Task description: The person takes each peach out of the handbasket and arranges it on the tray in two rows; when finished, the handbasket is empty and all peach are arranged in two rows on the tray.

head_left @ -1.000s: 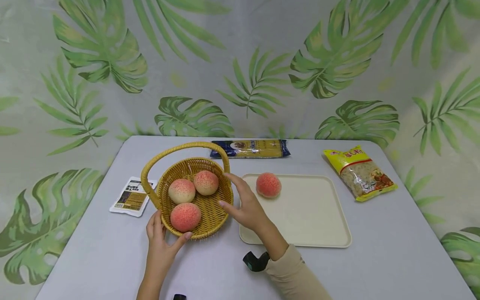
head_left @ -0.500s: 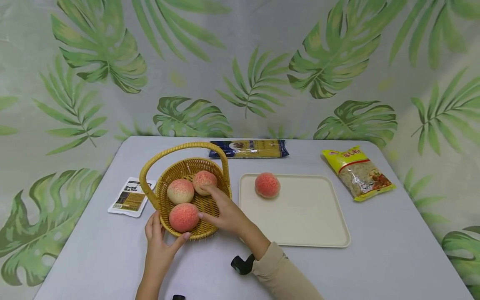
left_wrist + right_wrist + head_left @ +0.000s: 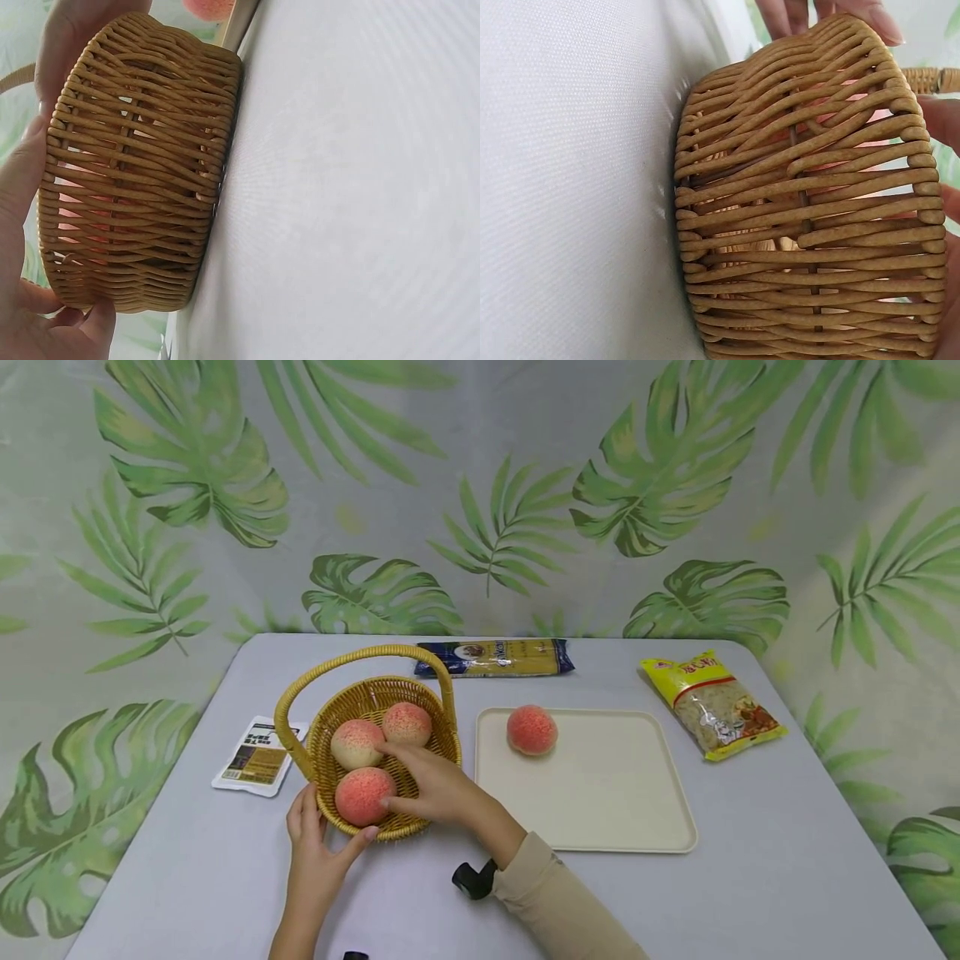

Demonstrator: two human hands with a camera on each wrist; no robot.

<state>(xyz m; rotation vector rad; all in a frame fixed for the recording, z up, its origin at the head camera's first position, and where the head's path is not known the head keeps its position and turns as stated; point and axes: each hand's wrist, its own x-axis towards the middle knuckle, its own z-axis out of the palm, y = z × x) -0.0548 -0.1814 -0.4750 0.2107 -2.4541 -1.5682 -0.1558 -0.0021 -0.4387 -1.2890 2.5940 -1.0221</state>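
Note:
A golden wicker basket (image 3: 423, 781) with a tall arched handle stands at the left of the table. It holds a pink peach (image 3: 363, 797) at the front and two paler peaches, one on the left (image 3: 356, 745) and one at the back (image 3: 407, 724). My left hand (image 3: 315, 864) grips the basket's front-left rim, thumb on the rim and fingers around the outer side. Over the right rim, my right hand (image 3: 438, 785) reaches inside with fingers extended. Its fingertips are beside the paler left peach, and its thumb is at the front peach's right side.
A cream tray (image 3: 600, 793) with another pink peach (image 3: 532, 730) lies right of the basket. Behind are a blue-and-yellow pasta packet (image 3: 502, 658) and, far right, a yellow food bag (image 3: 712, 706). A white-edged pouch (image 3: 258, 756) lies left of the basket.
My right hand has moved left from the basket's right rim into the basket, up to the front peach. My left hand has kept its hold on the rim.

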